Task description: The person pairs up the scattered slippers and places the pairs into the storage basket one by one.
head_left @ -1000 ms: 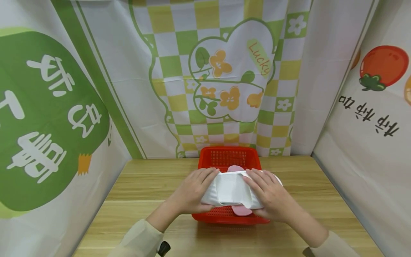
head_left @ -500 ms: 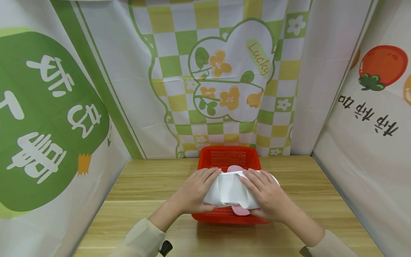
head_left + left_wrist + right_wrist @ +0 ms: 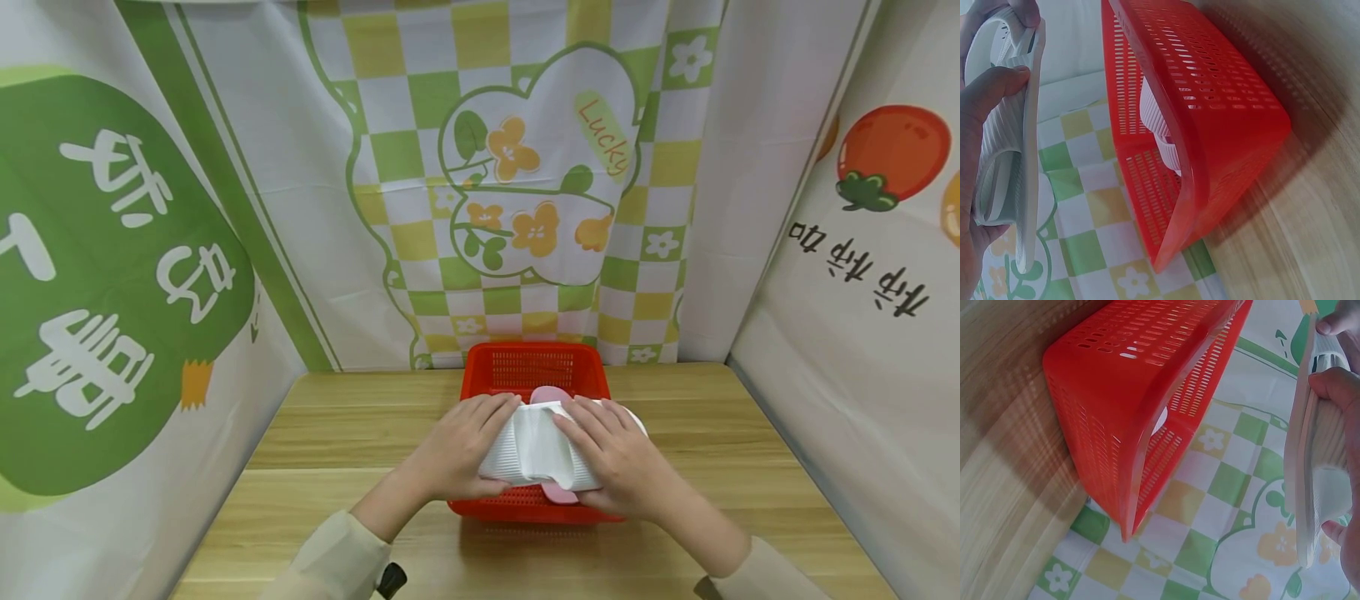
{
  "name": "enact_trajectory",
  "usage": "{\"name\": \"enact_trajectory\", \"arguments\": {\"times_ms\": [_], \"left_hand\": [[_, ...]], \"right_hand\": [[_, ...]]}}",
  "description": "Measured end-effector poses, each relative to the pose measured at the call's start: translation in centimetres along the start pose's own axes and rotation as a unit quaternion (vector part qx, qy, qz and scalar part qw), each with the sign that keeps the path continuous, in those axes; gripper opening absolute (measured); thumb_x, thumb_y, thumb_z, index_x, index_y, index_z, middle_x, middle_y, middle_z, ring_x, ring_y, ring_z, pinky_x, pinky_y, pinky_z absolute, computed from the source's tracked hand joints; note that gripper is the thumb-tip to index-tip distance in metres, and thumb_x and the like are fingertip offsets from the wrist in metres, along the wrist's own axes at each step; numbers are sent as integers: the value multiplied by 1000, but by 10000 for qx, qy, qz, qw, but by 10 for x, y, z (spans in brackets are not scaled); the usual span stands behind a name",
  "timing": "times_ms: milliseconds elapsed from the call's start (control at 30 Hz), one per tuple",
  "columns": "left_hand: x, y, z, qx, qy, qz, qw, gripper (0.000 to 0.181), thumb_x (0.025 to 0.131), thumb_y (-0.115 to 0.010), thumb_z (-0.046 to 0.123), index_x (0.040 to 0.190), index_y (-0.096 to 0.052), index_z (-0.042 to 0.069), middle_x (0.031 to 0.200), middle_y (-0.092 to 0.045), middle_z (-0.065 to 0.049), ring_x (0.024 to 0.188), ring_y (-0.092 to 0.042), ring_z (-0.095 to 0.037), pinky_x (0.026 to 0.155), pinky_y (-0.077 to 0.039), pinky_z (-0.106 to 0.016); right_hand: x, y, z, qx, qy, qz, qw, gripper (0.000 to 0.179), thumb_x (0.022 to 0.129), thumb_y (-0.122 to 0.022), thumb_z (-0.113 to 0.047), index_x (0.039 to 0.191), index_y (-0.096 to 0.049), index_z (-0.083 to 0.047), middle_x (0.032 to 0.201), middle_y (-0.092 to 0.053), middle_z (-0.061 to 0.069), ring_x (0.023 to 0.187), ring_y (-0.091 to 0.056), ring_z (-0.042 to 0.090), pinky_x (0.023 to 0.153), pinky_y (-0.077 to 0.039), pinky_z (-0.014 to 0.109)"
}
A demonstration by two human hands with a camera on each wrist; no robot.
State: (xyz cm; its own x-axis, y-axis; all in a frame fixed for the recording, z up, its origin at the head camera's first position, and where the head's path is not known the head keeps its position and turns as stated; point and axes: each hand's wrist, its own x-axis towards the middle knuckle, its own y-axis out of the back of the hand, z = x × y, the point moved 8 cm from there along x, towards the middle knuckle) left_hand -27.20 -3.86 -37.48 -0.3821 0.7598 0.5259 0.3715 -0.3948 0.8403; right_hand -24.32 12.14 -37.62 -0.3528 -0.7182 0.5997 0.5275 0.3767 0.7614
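Note:
A pair of white slippers (image 3: pixel 543 446) with ribbed straps is held up over the red basket (image 3: pixel 536 510), the two soles lapped together. My left hand (image 3: pixel 465 446) grips the left end, thumb on the near side and fingers over the far edge. On the other end my right hand (image 3: pixel 618 458) holds on in the same way. The left wrist view shows one ribbed strap (image 3: pixel 1004 125) beside its flat sole. Below, inside the basket, lies a pink slipper (image 3: pixel 551 393), mostly hidden by the white ones; its ribbed strap (image 3: pixel 1155 112) shows past the basket's rim.
The basket stands on a wooden table (image 3: pixel 352 442) near the back, against a green and yellow checked cloth (image 3: pixel 420 158). Printed cloths hang at the left (image 3: pixel 112 250) and right (image 3: pixel 862 350) sides of the table.
Both hands have drawn slightly closer together, and the two white slippers overlap a little more. The basket and the pink slipper have stayed in place.

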Motion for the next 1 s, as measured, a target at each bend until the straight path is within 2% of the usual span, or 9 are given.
{"name": "enact_trajectory", "arguments": {"times_ms": [233,333,500,600,833,1000], "left_hand": [[1,-2,1,-48,58,-117,9999,98,68,-79,48,142,-39,-1,139,-46,-13,122,-46,-27,103,-40,-42],[1,-2,1,-39,47,-104,9999,98,67,-79,49,142,-39,0,139,-46,-13,122,-46,-27,103,-40,-42],[1,-3,2,-1,37,-89,10000,99,67,-79,50,142,-39,0,139,-47,-14,122,-47,-27,104,-40,-42],[1,-3,2,-12,40,-82,10000,98,67,-78,51,141,-40,0,138,-47,-14,122,-47,-27,104,-39,-41],[0,-2,2,-72,-5,40,10000,97,66,-78,49,140,-41,-1,137,-48,-14,121,-48,-27,104,-39,-41],[-1,-3,1,-74,-41,74,9999,97,66,-78,49,140,-41,-2,137,-49,-14,121,-48,-27,104,-40,-41]], "right_hand": [[2,0,-2,11,61,140,9999,98,57,-87,-42,137,-47,0,141,-48,19,124,-47,37,98,-40,54],[3,-1,-4,35,98,181,9998,94,63,-83,-46,137,-48,0,140,-49,18,124,-47,38,98,-40,54],[4,-2,-4,81,137,326,9993,77,86,-56,-57,136,-49,0,137,-51,18,123,-49,38,96,-42,54],[4,-3,-5,101,136,420,9990,75,91,-43,-60,135,-50,1,136,-52,18,121,-51,39,95,-42,55],[6,0,-6,220,158,649,9975,73,88,-51,-57,133,-53,1,136,-52,20,119,-52,37,93,-44,54],[7,1,-7,353,188,751,9964,75,89,-49,-59,132,-54,2,139,-50,19,119,-52,35,93,-43,54]]}}
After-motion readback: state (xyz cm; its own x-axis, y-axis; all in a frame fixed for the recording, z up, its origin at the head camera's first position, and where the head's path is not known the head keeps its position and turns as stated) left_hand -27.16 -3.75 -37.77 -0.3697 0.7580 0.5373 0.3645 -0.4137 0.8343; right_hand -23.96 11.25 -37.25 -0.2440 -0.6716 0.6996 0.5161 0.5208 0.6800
